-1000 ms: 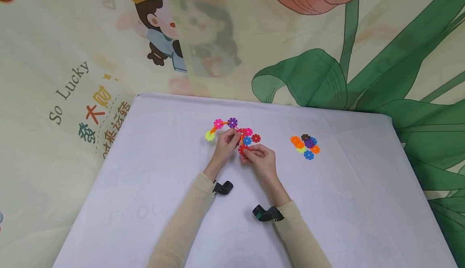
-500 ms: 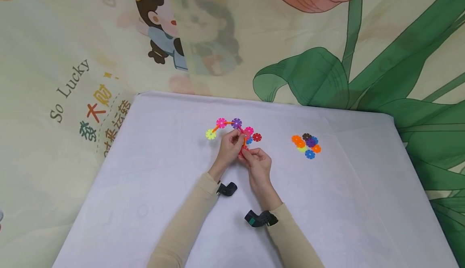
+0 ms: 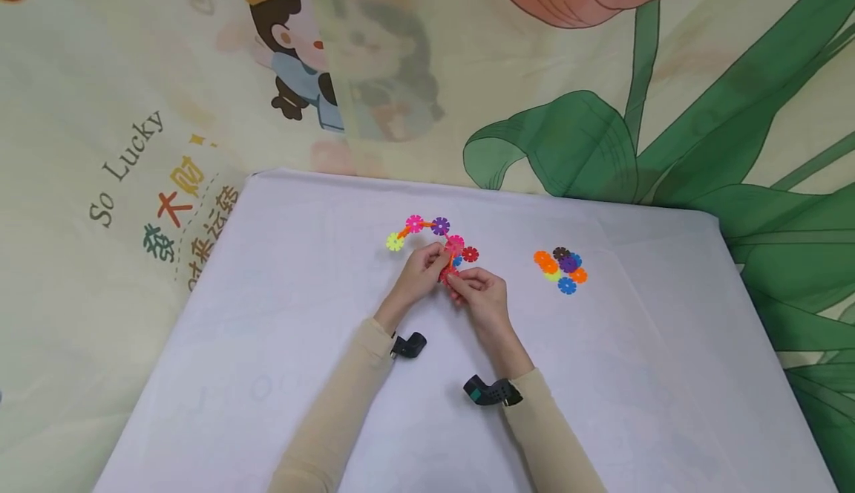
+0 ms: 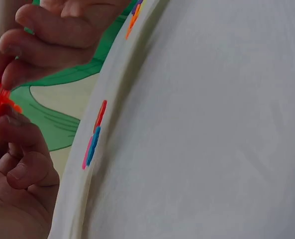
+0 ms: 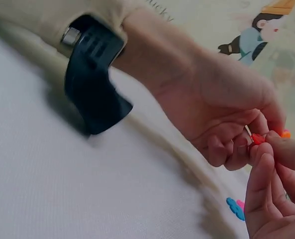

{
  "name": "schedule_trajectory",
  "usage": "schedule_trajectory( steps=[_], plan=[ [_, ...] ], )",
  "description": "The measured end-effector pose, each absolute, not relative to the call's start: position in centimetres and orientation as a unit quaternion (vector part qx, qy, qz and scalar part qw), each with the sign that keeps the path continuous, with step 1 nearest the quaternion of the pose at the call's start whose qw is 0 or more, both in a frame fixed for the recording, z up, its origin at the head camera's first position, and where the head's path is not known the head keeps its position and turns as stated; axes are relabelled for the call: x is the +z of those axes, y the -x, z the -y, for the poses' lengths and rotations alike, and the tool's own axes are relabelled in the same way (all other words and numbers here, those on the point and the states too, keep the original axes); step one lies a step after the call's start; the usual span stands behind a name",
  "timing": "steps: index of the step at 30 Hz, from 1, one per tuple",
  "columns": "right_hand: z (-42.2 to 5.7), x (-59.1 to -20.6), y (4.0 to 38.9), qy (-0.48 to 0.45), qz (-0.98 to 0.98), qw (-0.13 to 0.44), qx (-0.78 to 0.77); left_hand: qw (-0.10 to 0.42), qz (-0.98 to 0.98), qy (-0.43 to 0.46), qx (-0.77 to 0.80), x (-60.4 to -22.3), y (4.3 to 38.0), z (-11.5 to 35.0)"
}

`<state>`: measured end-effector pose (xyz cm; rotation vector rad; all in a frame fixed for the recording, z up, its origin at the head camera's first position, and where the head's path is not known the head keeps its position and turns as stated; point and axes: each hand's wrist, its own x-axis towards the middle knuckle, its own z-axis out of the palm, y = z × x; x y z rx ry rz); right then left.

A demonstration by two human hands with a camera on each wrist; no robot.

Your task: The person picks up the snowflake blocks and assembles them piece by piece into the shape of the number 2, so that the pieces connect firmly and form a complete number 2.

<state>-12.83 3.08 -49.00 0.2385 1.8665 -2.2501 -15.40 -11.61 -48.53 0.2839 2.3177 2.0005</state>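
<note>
Chain of snowflake discs (image 3: 437, 229), arcing toward eleven o'clock, is pinched by the left hand (image 3: 419, 270) while the right hand (image 3: 487, 297) grips the near red disc (image 3: 444, 275), and a crooked push could pop linked joints apart.

Disc pile (image 3: 568, 263) right of chain (image 3: 440, 226)

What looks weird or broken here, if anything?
Nothing looks spilled or broken; the disc chain and disc pile seem fine. But on the backdrop, one cartoon figure looks oddly pale beside the brighter one.
</note>
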Motion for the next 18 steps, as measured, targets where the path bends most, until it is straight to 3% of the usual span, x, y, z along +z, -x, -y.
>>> schedule_trajectory(
  steps=[12,18],
  plan=[
    [-2.71,-49.07,13.58,-0.069,-0.643,0.086,-0.758,0.068,-0.751,-0.065,0.653,-49.29,15.77,12.44],
    [-2.76,-49.24,13.73,-0.068,-0.632,0.103,-0.765,0.101,-0.733,-0.052,0.671,-49.18,15.81,12.48]
  ],
)
